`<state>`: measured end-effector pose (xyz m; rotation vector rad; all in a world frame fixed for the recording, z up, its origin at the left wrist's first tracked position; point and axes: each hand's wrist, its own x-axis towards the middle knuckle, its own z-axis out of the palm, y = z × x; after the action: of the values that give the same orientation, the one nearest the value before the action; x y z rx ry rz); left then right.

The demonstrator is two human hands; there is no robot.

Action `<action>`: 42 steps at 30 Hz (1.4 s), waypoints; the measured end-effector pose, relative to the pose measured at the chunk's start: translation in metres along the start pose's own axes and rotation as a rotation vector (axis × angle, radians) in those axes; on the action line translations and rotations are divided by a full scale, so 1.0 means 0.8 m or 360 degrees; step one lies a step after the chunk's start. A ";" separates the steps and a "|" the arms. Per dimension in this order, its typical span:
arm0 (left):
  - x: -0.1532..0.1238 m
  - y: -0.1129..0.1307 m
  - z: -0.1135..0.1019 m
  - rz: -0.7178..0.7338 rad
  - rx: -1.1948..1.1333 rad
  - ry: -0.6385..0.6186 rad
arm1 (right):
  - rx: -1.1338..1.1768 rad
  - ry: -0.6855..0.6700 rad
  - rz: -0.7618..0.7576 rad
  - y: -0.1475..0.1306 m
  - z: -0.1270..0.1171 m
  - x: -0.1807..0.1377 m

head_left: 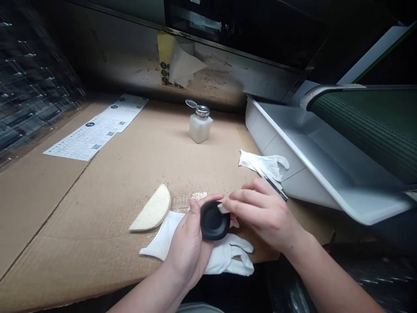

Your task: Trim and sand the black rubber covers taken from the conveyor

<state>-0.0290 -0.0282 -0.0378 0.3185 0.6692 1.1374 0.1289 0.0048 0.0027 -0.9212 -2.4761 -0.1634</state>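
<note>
My left hand (190, 243) is closed around a small round black cup-like part (215, 221), its hollow side facing me. In my right hand (263, 211) a small cream-coloured piece (223, 208), perhaps felt or sponge, is pinched and touches the part's upper right rim. Beneath my left hand lies a white glove (228, 258), partly hidden by it. A half-round cream pad (153, 211) rests on the cardboard to the left of that hand. Beyond my right hand are a second white glove (265, 165) and a slim black-and-white pen-like tool (270, 184).
Cardboard (107, 195) covers the bench. At the back stands a square dispenser bottle (200, 126), its metal lid flipped up. Printed label sheets (97, 130) lie at left, near stacked clear plastic trays (29, 78). A grey-white bin (286, 152) and a green conveyor belt (374, 126) are at right.
</note>
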 end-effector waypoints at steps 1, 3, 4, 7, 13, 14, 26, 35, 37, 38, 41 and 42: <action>-0.001 0.001 0.001 0.0004 0.0020 0.0004 | -0.0015 0.0001 0.0044 0.009 -0.003 -0.006; -0.001 0.002 0.003 0.0022 0.0038 0.0020 | -0.0015 0.0087 0.0159 0.022 -0.010 -0.018; 0.000 0.002 0.003 0.0036 0.0025 0.0027 | 0.0006 0.0183 0.0220 0.023 -0.013 -0.024; 0.002 0.002 0.003 0.0077 -0.0085 0.0019 | 0.0073 0.0504 0.0406 0.005 -0.016 -0.033; 0.002 0.001 0.000 0.0059 -0.0248 -0.0104 | 0.0362 0.0542 0.0688 -0.069 0.023 -0.015; 0.002 0.001 -0.001 0.0053 -0.0254 -0.0118 | 0.0389 0.0562 0.0725 -0.078 0.032 -0.011; 0.000 0.001 0.000 0.0110 -0.0167 -0.0059 | 0.0328 0.0554 0.0718 -0.096 0.055 0.000; 0.003 0.000 0.000 0.0089 -0.0105 -0.0029 | 0.0170 0.0565 0.0603 -0.098 0.057 0.003; 0.003 -0.001 0.000 0.0119 -0.0107 -0.0038 | 0.0078 0.0601 0.0534 -0.091 0.057 0.007; 0.002 0.000 0.000 0.0123 -0.0111 -0.0041 | 0.0040 0.0618 0.0509 -0.089 0.058 0.008; 0.000 0.001 0.000 0.0081 -0.0167 -0.0041 | 0.0051 0.0551 0.0471 -0.089 0.057 0.004; -0.001 0.002 0.000 0.0053 -0.0184 -0.0040 | 0.0076 0.0495 0.0452 -0.090 0.056 0.001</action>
<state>-0.0303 -0.0281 -0.0370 0.2460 0.5750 1.1968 0.0645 -0.0375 -0.0319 -1.1224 -2.0347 -0.1382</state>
